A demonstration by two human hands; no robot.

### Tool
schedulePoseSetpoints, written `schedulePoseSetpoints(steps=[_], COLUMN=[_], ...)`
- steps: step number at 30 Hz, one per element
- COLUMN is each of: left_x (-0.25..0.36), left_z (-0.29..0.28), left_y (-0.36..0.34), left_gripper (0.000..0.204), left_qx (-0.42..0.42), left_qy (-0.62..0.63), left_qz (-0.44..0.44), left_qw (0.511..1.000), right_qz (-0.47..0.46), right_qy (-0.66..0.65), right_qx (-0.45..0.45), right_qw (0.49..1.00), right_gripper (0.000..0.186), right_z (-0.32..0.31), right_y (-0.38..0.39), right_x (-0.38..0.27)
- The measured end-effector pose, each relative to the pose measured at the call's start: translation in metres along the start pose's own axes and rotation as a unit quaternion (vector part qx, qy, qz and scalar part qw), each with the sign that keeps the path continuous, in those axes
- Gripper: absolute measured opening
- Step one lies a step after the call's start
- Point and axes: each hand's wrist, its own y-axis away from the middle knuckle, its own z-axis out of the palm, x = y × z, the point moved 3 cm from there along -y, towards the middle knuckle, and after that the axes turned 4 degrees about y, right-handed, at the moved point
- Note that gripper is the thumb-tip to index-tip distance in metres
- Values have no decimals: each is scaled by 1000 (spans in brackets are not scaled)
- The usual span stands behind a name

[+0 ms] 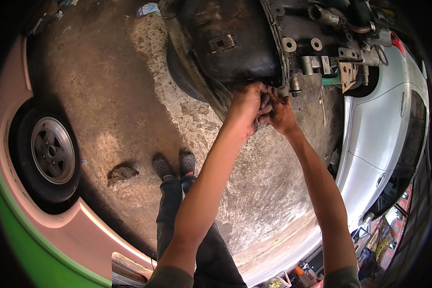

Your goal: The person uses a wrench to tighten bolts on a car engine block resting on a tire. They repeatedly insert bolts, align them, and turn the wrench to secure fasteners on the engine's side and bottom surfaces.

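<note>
Both hands meet at the near edge of a dark engine [300, 30], just below its black, oily pan [245, 56]. My left hand [247, 104] is closed, its fingers curled in against the metal beneath the pan's rim. Right beside it, my right hand [282, 114] is also closed, with bent fingers almost touching the left ones. Whatever lies between the fingers is hidden by the hands and by shadow. A short metal stub [296, 85] sticks out of the engine just to the right of my right hand.
A pink and green vehicle with a black wheel [46, 158] stands at left, a silver car [376, 139] at right. Behind the engine's left side a tyre [180, 72] shows. A dark lump [122, 175] lies on the stained concrete floor [115, 86] near my clogs [162, 164].
</note>
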Motion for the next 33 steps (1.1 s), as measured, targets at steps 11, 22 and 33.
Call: schedulePoseSetpoints(steps=[11,22,33], left_x=[-26,-87,-86], left_z=[-7,-64,-45], left_y=[-15,-67,-51], left_gripper=[15,47,49], left_qx=[-21,80,109], left_qy=[-156,-667,-531], left_qz=[146,398,542], left_qw=[977,625,642], right_qz=[-23,-7,0], right_qy=[12,2,-20], right_qx=[8,26,31], right_qw=[1000,1000,999], right_gripper=[64,66,70], right_z=[4,-2,-3], right_y=[0,2,3], right_x=[4,0,-2])
